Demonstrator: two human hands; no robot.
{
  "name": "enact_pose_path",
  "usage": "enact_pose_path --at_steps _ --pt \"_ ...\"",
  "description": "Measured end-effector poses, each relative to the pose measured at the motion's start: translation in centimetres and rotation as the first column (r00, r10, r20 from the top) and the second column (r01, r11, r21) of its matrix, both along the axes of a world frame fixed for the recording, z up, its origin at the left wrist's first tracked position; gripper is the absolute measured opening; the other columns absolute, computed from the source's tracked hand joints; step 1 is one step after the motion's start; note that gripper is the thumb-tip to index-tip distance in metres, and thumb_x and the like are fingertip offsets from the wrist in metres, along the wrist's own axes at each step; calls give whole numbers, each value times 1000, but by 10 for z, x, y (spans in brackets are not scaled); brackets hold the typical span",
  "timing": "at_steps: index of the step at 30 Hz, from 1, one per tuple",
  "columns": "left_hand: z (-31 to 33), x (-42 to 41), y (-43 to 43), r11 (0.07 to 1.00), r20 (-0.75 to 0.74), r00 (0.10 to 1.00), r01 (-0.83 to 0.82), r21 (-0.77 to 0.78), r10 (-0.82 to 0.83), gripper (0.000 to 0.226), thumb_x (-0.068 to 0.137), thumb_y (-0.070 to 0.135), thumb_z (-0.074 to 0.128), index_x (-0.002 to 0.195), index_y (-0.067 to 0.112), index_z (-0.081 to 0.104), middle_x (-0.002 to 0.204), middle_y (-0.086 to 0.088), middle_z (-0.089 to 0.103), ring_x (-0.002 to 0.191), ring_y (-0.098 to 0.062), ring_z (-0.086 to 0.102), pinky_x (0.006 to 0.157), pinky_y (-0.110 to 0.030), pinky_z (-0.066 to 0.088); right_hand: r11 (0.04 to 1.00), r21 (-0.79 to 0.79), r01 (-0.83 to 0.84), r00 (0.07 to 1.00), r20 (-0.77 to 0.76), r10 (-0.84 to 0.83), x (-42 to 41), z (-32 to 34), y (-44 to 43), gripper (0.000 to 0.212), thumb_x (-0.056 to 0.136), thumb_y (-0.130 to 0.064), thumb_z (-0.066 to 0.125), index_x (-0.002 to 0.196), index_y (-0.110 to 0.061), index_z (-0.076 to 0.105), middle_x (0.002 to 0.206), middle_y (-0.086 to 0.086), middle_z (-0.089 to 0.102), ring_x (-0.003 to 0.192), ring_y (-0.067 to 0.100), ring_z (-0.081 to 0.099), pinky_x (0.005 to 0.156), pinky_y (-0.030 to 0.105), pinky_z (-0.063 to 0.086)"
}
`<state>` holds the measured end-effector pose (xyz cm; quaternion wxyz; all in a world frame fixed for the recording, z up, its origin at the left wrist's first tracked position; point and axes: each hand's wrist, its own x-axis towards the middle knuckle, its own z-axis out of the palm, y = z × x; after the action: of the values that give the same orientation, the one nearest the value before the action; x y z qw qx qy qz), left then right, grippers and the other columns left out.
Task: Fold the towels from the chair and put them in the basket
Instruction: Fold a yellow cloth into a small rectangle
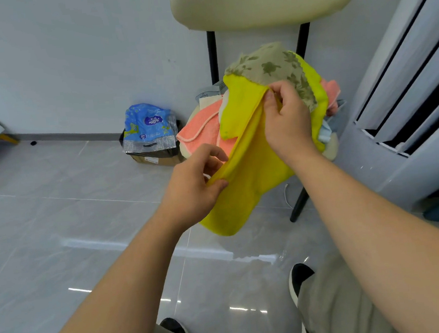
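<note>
A yellow towel (252, 169) hangs in front of the chair (260, 2), stretched between both hands. My left hand (196, 186) pinches its lower edge. My right hand (288, 119) pinches the upper edge, close to the pile on the seat. That pile holds a pink towel (202, 131), an olive flower-patterned towel (273, 65) and a pale blue cloth (324, 131). Another pink piece (332, 89) shows at the right. No basket is in view.
A cardboard box with a black liner and a blue plastic bag (148, 124) stands by the wall, left of the chair. A white unit with dark slats (417, 85) rises at the right. Glossy grey floor tiles (59, 218) spread to the left. My shoes (299, 278) are below.
</note>
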<state>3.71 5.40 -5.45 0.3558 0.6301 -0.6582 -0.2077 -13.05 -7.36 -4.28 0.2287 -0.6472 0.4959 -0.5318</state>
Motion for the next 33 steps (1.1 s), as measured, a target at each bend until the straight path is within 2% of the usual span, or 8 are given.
enact_pose_path --at_steps 8,12,15,19,22,24,29,33 --pt "-6 7 -3 999 77 996 -45 30 43 31 84 12 74 98 32 55 93 8 67 85 -8 62 74 -33 52 997 23 77 996 45 -78 -4 1 -6 16 103 -22 48 103 -13 61 87 -14 55 82 1 48 66 5 34" --pt "-6 12 -5 994 120 991 -67 82 57 32 90 13 67 106 33 48 90 13 61 85 -2 57 67 -26 45 989 45 138 987 76 -142 -7 1 -10 15 103 -21 47 102 -14 60 87 -13 55 81 2 48 65 4 32" --pt "-5 16 -6 990 105 993 -71 123 58 32 91 9 64 115 25 48 94 8 61 86 -5 56 72 -32 47 985 44 165 984 67 -168 -11 2 -12 12 104 -21 45 102 -20 56 93 -6 56 83 7 49 67 8 33" --pt "0 27 -7 990 46 990 -136 50 133 20 93 11 62 102 23 49 91 5 59 80 -5 55 66 -28 45 967 102 235 967 80 -243 -19 4 -16 18 106 -21 43 108 -12 59 84 -15 49 79 6 46 70 -3 29" --pt "3 33 -5 994 123 986 -113 2 111 15 95 17 62 92 29 53 89 7 59 75 1 52 60 -15 40 954 133 268 952 117 -283 -23 4 -18 24 106 -20 43 114 -5 60 81 -21 40 69 -10 45 64 5 30" --pt "5 35 -3 995 164 982 -99 24 94 14 92 20 67 96 31 59 92 11 58 81 -2 52 65 -14 38 951 142 276 949 114 -293 -23 4 -18 25 106 -20 42 114 -4 60 80 -20 40 68 -15 44 64 8 29" --pt "7 44 -1 990 221 975 -41 138 9 41 83 11 77 113 35 61 99 13 65 89 -7 57 74 -24 45 932 201 303 930 152 -335 -29 3 -24 25 107 -22 41 116 -7 58 80 -18 42 84 11 46 69 16 31" --pt "6 51 -1 994 174 981 -95 53 84 23 83 11 76 97 27 68 79 15 66 72 -5 62 66 -22 48 916 242 318 916 169 -363 -35 -3 -33 23 106 -26 41 114 -12 57 86 -7 50 91 17 51 63 17 32"
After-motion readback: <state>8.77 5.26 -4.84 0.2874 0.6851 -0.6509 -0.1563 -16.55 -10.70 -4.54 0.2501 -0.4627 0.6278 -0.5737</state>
